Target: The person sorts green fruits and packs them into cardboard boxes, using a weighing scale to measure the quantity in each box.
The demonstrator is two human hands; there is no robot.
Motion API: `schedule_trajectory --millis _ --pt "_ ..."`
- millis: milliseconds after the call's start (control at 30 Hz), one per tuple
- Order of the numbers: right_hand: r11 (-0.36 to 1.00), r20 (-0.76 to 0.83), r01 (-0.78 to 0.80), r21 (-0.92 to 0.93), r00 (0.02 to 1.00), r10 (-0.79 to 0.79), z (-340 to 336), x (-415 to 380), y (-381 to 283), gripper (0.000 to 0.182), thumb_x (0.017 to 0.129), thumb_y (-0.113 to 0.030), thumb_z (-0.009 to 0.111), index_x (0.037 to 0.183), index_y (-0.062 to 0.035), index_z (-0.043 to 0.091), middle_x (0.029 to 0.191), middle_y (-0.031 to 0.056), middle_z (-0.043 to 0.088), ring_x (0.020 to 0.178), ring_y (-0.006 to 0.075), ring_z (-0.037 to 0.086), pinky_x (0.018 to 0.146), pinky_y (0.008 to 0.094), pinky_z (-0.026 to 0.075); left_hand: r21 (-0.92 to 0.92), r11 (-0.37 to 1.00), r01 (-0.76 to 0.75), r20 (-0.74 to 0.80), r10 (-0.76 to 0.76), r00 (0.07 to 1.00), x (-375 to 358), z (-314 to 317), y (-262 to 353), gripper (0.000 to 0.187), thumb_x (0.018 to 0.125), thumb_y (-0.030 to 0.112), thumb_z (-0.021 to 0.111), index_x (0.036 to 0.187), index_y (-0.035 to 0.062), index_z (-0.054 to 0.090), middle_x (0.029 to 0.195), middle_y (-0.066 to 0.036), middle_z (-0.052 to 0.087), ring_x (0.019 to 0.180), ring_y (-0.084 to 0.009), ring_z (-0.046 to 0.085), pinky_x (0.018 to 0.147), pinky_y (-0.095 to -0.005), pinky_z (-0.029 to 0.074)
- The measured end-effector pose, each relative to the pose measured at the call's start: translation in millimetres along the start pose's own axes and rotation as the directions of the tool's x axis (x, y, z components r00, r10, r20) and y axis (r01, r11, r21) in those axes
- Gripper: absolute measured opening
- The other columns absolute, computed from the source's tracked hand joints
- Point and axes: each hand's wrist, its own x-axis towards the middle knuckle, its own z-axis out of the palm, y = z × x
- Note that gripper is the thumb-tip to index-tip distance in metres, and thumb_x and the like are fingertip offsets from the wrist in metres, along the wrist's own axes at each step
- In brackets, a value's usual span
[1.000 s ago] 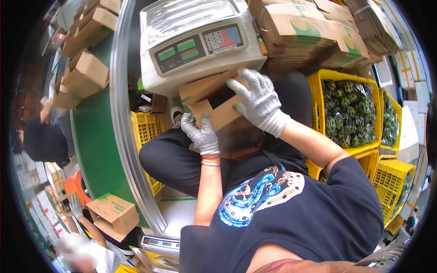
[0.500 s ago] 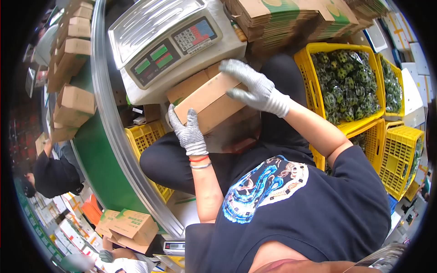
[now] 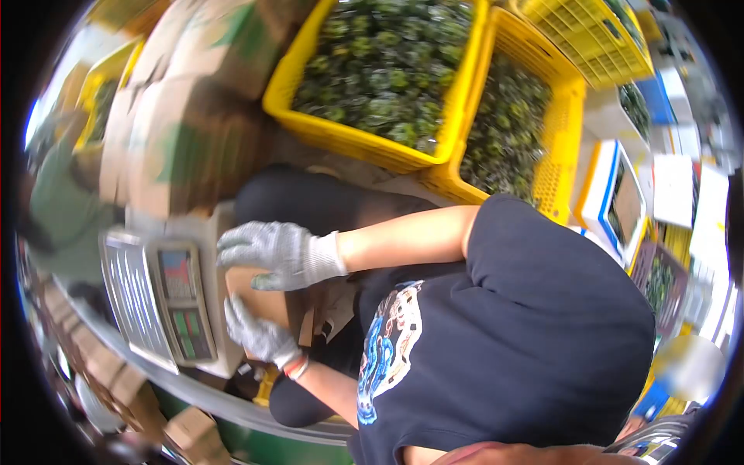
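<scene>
Both of my hands wear grey knit gloves. A small brown cardboard box (image 3: 262, 298) lies between them, beside the scale, its far side partly covered by the gloves. My right hand (image 3: 280, 256) reaches over the box's upper edge, thumb bent against it. Against the lower left side of the same box are the fingers of my left hand (image 3: 260, 333), which has a red band at the wrist. Blur hides the exact fingertip contact. The digital scale (image 3: 159, 302) has a bare ribbed metal pan.
Stacked flattened cartons (image 3: 174, 147) stand at the upper left. Yellow crates (image 3: 364, 139) of green wrapped produce fill the top. A conveyor edge (image 3: 232, 415) runs along the bottom left, with open cartons (image 3: 194, 434) on it. A person in green (image 3: 70, 201) is beyond the scale.
The view has swung round to the right, bringing the crates to the middle and the scale to the left. Both hands stay at the box.
</scene>
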Motion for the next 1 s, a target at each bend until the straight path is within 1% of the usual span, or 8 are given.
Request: schedule_trajectory --millis 167,233,333,400,467,600,833,1000 --pt "0.779 -0.532 -0.435 -0.450 0.832 0.158 -189.1 -100.8 64.6 0.046 0.070 -0.007 0.069 0.113 -0.0011 0.056 0.108 0.0159 0.058 0.103 0.0301 0.056 0.089 0.0382 0.046 0.211 0.977 -0.039 0.240 -0.013 0.971 7.5 -20.3 21.9 0.111 0.046 0.045 0.083 0.140 0.0069 0.035 0.133 -0.024 0.043 0.118 -0.0436 0.043 0.103 -0.0504 0.034" --pt "0.403 -0.648 -0.816 -0.414 0.575 0.500 -261.7 -195.1 108.2 0.054 0.073 -0.017 0.069 0.121 -0.0016 0.052 0.120 0.0191 0.054 0.115 0.0336 0.049 0.099 0.0394 0.041 0.110 0.993 0.052 0.274 -0.081 0.958 18.4 -23.2 18.8 0.104 0.050 0.034 0.081 0.139 0.0053 0.035 0.130 -0.022 0.045 0.118 -0.0402 0.044 0.103 -0.0481 0.035" --pt "-0.074 -0.612 -0.940 -0.334 0.156 0.775 -319.5 -326.0 159.6 0.083 0.062 -0.032 0.077 0.135 -0.0143 0.042 0.139 0.0237 0.036 0.124 0.0366 0.043 0.105 0.0416 0.035 -0.152 0.972 0.177 0.306 -0.124 0.944 52.7 -62.3 -0.4 0.104 0.052 0.014 0.082 0.141 0.0048 0.030 0.137 -0.018 0.041 0.122 -0.0299 0.044 0.105 -0.0408 0.034" --pt "-0.328 -0.475 -0.884 -0.334 -0.143 0.868 -324.9 -341.7 160.2 0.098 0.059 -0.037 0.080 0.142 -0.0222 0.031 0.147 0.0220 0.018 0.129 0.0401 0.035 0.106 0.0451 0.034 -0.502 0.814 0.292 0.171 -0.238 0.956 80.6 -105.2 7.4 0.088 0.067 0.001 0.072 0.143 0.0025 0.026 0.136 -0.015 0.040 0.117 -0.0270 0.046 0.099 -0.0421 0.041" --pt "-0.366 -0.411 -0.872 -0.324 -0.218 0.885 -324.8 -356.4 183.1 0.104 0.059 -0.042 0.081 0.145 -0.0279 0.024 0.150 0.0200 0.010 0.132 0.0439 0.028 0.106 0.0474 0.036 -0.890 0.334 0.309 0.194 -0.335 0.922 106.1 -121.7 4.7 0.056 0.078 0.004 0.060 0.131 -0.0009 0.042 0.120 -0.019 0.053 0.101 -0.0263 0.057 0.085 -0.0385 0.050" --pt "-0.531 -0.319 -0.818 -0.223 -0.453 0.833 -320.2 -305.1 211.5 0.100 0.066 -0.050 0.077 0.146 -0.0269 0.022 0.150 0.0198 0.009 0.134 0.0427 0.022 0.104 0.0497 0.037 -0.967 -0.037 0.253 0.255 -0.227 0.940 166.3 -44.6 108.5 0.059 0.078 0.014 0.063 0.131 -0.0013 0.042 0.122 -0.018 0.052 0.106 -0.0273 0.053 0.090 -0.0400 0.046" --pt "-0.547 -0.324 -0.792 -0.272 -0.459 0.827 -321.3 -320.1 245.5 0.083 0.069 -0.052 0.073 0.138 -0.0186 0.042 0.146 0.0177 0.019 0.130 0.0394 0.032 0.097 0.0465 0.045 -0.764 -0.400 0.506 0.522 0.076 0.849 174.3 165.2 294.4 0.068 0.077 0.032 0.067 0.130 -0.0020 0.042 0.125 -0.017 0.049 0.116 -0.0290 0.046 0.099 -0.0424 0.039" --pt "-0.335 -0.367 -0.942 -0.035 -0.299 0.881 -330.4 -337.5 205.9 0.081 0.069 -0.058 0.067 0.135 -0.0159 0.046 0.142 0.0205 0.027 0.124 0.0377 0.041 0.099 0.0433 0.042 -0.438 -0.372 0.818 0.713 0.411 0.569 153.3 178.2 316.6 0.081 0.071 0.039 0.070 0.134 0.0001 0.037 0.125 -0.017 0.049 0.116 -0.0330 0.047 0.101 -0.0454 0.038"
